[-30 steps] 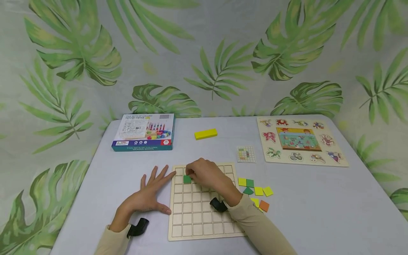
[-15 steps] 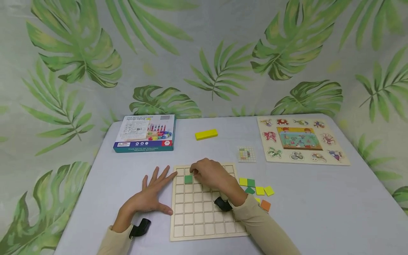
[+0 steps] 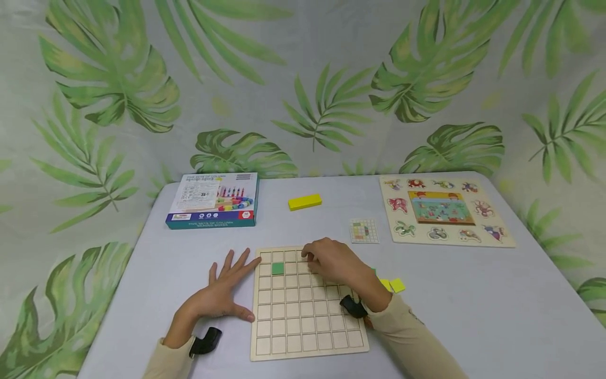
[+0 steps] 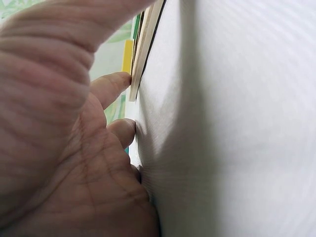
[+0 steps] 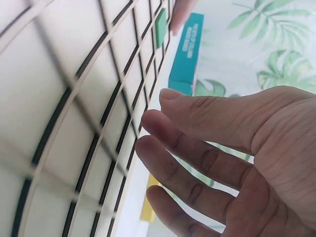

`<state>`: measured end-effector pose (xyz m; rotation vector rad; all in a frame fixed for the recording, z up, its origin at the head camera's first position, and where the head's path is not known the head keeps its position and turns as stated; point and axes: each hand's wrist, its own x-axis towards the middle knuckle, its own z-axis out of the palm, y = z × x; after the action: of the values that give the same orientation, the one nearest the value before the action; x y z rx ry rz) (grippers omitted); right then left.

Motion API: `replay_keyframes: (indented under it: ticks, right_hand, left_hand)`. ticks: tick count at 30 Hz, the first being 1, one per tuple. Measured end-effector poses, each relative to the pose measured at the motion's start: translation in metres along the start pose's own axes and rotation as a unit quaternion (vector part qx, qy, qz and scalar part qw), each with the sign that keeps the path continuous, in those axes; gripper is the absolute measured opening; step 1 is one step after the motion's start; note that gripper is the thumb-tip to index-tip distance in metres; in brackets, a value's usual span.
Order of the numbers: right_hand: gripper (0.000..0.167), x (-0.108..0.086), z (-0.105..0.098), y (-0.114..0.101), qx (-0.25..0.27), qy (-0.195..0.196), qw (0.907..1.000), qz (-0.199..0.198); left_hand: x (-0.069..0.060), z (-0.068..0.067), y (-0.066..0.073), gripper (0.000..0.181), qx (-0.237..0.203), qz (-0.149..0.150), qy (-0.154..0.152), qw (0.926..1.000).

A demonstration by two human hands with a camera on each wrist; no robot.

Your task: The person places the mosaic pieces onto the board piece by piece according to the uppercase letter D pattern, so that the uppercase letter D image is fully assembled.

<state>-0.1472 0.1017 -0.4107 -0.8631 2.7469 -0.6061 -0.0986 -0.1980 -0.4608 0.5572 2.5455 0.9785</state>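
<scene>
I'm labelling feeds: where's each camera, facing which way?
Head: worn there, looking forward and down at the grid board; left hand and right hand show.
Left wrist: worn there, looking past its visible hand to the grid board's edge.
Right wrist: worn there, looking past its visible hand across the board.
Head and right wrist share the green tile.

Grid board (image 3: pixel 300 309) on table (image 3: pixel 492 310), tile (image 3: pixel 278 268) on its far-left part; behind: box (image 3: pixel 213 202) left, block (image 3: pixel 305 202) middle, puzzle board (image 3: pixel 445 210) right

a pale table (image 3: pixel 497 305) carries a gridded board (image 3: pixel 292 310), box (image 3: pixel 213 202), yellow block (image 3: pixel 305 202), card (image 3: pixel 364 231), tiles (image 3: pixel 397 285) and puzzle (image 3: pixel 421 230).
</scene>
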Motion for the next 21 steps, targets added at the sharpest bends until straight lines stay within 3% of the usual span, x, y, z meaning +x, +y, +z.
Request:
replay_keyframes:
  ticks: [21]
  right_hand:
    - [0.019,-0.046,-0.016,0.052,0.029,0.008,0.9995,0.014]
  left_hand:
    - [0.001,0.000,-0.002,0.125,-0.006,0.003,0.001,1.0000]
